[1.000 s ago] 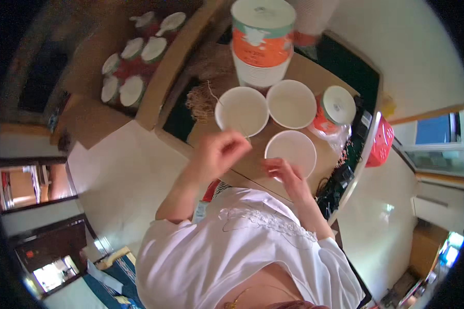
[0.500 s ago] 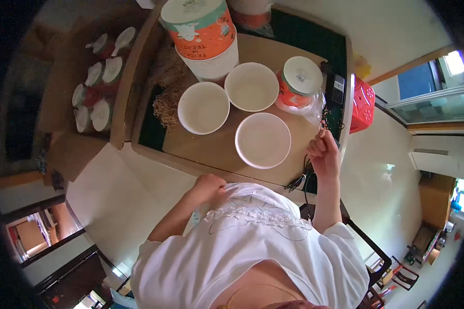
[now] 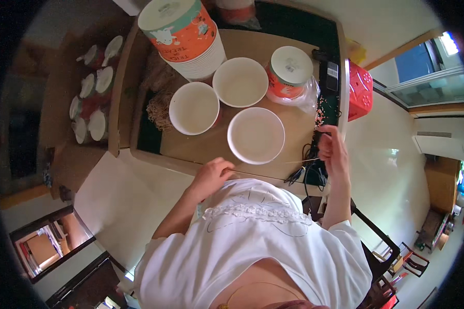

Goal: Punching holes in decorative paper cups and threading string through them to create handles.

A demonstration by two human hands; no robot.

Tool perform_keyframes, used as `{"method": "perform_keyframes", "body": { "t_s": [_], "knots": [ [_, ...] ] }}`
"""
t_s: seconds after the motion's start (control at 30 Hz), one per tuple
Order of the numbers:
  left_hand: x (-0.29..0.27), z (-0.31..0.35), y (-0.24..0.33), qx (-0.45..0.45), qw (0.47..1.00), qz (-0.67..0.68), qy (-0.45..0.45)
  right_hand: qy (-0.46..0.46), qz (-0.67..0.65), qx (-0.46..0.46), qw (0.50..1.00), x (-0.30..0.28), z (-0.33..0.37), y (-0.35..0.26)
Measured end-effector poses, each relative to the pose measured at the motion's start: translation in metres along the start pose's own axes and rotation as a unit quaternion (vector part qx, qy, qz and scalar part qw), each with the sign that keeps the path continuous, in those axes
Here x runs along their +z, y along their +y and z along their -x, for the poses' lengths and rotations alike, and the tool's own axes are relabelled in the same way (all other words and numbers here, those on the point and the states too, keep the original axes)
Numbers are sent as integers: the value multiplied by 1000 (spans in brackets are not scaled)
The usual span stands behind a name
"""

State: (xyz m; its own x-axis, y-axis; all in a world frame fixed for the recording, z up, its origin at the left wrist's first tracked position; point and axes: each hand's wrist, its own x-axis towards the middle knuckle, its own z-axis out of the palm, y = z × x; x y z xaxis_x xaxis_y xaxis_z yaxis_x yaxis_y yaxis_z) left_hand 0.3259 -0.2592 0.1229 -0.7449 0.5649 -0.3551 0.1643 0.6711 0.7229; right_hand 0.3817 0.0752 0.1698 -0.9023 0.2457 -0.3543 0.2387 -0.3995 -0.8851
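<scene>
My left hand point(image 3: 213, 174) is over the table's near edge, beside my white shirt, fingers loosely bent and holding nothing I can see. At the right edge of the table, my right hand point(image 3: 334, 153) has curled fingers. A thin tan strand point(image 3: 300, 161) runs from them toward the nearest bucket. Small pink and white bits point(image 3: 320, 113) lie scattered just beyond that hand. Three open white paper buckets stand on the cardboard: a near one point(image 3: 255, 136), a left one point(image 3: 194, 108) and a far one point(image 3: 240, 82). Their visible insides look bare.
A tall stack of upturned orange-printed buckets point(image 3: 183, 38) stands back left, a shorter upturned bucket point(image 3: 291, 69) in plastic back right. Tan paper shred point(image 3: 160, 110) lies at left. Black cables point(image 3: 308, 159) lie near my right hand. A carton point(image 3: 119, 98) with several lidded tubs is at left, a red stool point(image 3: 360, 90) at right.
My left hand has let go of the shirt and moved up to the table edge. My right hand has shifted slightly right, and the thin strand now shows beside it.
</scene>
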Motion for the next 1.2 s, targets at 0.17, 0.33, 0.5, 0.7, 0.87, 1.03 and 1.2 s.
{"method": "perform_keyframes", "body": {
  "t_s": [0.17, 0.33, 0.5, 0.7, 0.87, 1.03, 1.2],
  "knots": [
    [4, -40, 91, 127, 979, 149, 61, -152, -79, 22, 985, 58, 0, 4],
    [13, -63, 116, 199, 963, 141, 116, -170, -46, -3, 984, 66, -10, 11],
    [36, -81, 96, 120, 953, 273, 55, -139, -65, -53, 987, 73, -15, 16],
    [51, -88, 89, 53, 862, 499, -78, -134, -27, -124, 983, 72, -23, 20],
    [40, -86, 100, 48, 817, 574, 2, -165, -34, 26, 985, 56, -22, 38],
    [32, -92, 81, -2, 856, 515, 35, -64, 153, -10, 986, 56, -8, 47],
    [52, -97, 50, 47, 919, 391, 30, 96, 210, -132, 964, 21, -13, 69]
  ]
}}
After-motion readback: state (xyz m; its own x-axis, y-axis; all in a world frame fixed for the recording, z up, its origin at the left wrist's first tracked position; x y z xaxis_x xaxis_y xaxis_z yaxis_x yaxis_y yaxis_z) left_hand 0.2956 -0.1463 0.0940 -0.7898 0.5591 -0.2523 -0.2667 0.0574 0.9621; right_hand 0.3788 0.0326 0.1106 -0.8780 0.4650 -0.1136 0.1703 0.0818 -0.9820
